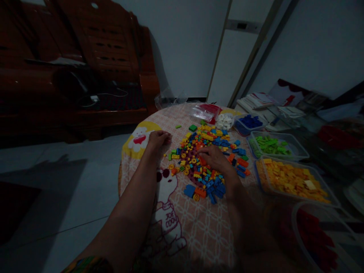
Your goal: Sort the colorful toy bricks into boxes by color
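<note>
A loose pile of mixed toy building bricks (pixel 209 136) in yellow, blue, orange and green lies on the round table. My right hand (pixel 214 156) reaches into the middle of the pile, its fingers drawn together and pointing left, close to some orange bricks (pixel 202 160). What lies between those fingertips is hidden. Left of the pile, my left hand (pixel 159 139) rests over the tablecloth with its fingers curled in. Whatever that hand may hold is too small and dark to make out. Yellow round pieces (pixel 171 167) lie between the pile and my left forearm.
Along the right stand clear tubs of sorted bricks: blue bricks (pixel 250 121), light green bricks (pixel 270 146), yellow bricks (pixel 292 180) and red bricks (pixel 313 239). White bricks (pixel 224 121) and a clear plastic tray (pixel 203 112) lie at the back. A wooden bench (pixel 110 49) stands beyond.
</note>
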Demonstrator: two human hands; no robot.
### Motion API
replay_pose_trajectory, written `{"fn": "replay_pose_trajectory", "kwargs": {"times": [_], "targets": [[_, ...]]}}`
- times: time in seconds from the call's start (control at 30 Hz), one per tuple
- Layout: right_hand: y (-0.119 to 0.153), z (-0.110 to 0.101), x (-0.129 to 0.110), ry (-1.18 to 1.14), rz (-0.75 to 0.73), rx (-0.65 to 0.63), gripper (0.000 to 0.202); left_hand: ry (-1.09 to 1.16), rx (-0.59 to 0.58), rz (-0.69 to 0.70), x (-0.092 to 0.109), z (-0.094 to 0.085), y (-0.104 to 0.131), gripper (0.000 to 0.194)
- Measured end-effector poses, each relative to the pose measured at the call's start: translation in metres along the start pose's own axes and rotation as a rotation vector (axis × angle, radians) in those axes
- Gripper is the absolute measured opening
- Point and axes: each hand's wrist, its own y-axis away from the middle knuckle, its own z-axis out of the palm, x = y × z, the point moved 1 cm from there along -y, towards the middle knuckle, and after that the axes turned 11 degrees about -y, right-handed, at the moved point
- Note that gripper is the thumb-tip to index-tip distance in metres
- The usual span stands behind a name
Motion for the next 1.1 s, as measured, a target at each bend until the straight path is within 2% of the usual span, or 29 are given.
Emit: {"fn": "replay_pose_trajectory", "kwargs": {"times": [0.17, 0.53, 1.1], "targets": [[0.0022, -0.0066, -0.0003, -0.042, 0.06, 0.035, 0.021, 0.004, -0.01, 0.023, -0.0025, -0.0009, 0.0001, 0.006], [0.0018, -0.0065, -0.0032, -0.025, 0.057, 0.076, 0.021, 0.009, -0.019, 0.036, -0.0083, 0.0001, -0.006, 0.004], [0.0025, -0.0056, 0.0029, -0.041, 0.052, 0.133, 0.023, 0.01, -0.011, 0.013, 0.0013, -0.0002, 0.0024, 0.007]]}}
